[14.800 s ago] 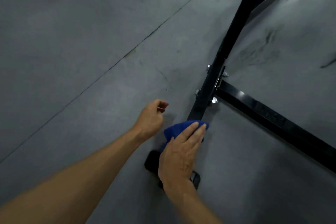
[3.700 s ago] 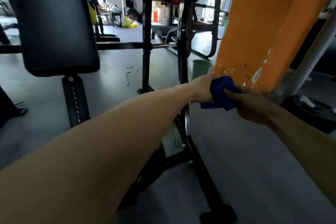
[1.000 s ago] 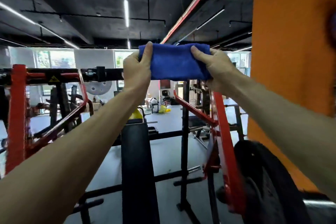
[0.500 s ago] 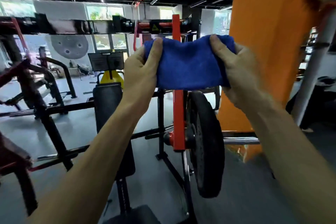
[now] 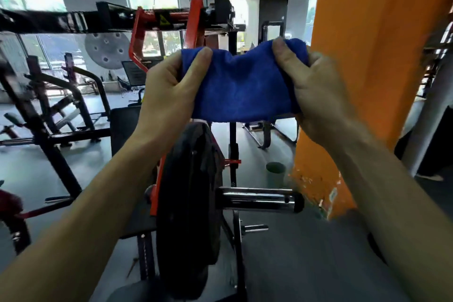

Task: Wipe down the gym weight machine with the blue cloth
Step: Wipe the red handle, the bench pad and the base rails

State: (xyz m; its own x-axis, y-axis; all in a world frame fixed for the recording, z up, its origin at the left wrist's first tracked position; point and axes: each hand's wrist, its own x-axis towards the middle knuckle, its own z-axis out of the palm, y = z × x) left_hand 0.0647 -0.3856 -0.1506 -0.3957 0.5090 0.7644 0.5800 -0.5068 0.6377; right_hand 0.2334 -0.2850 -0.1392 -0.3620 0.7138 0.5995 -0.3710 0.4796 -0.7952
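The blue cloth (image 5: 241,82) is stretched between both hands at chest height, in front of the weight machine. My left hand (image 5: 169,98) pinches its left edge with thumb on the near side. My right hand (image 5: 316,91) grips the right edge, the thumb over the cloth. Below the cloth stands the machine's black weight plate (image 5: 188,206) on a chrome sleeve (image 5: 257,200), edge-on to me. The machine's red arm (image 5: 195,19) rises behind the cloth, partly hidden by it.
An orange pillar (image 5: 367,56) stands close on the right. A green bin (image 5: 275,173) sits on the grey floor at its foot. Black racks and benches (image 5: 49,115) fill the left side. A black seat pad (image 5: 122,130) lies behind my left forearm.
Both hands and the cloth have come lower and nearer. The view has tipped down, so the weight plate and chrome sleeve now sit straight below the cloth.
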